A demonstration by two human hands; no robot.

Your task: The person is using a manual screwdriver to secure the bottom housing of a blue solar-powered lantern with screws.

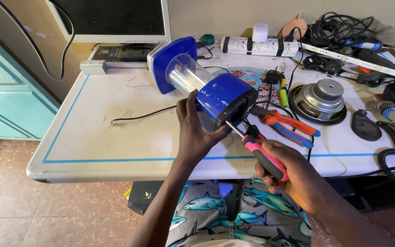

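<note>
— Where's the lantern?

— The blue lantern (206, 87) lies tilted above the white table (115, 137), near its front edge; your left hand (195, 132) clamps its base.

— And the other?

— Your right hand (289, 176) is closed around the pink screwdriver (257, 151), tip at the lantern's underside, orange pliers (289, 126) just right.

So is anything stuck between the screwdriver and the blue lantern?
No, nothing visible. The right hand holds the pink-handled screwdriver, and its metal shaft runs straight into the dark base of the blue lantern, which the left hand holds up. The orange pliers lie on the table behind, out of the way.
</note>
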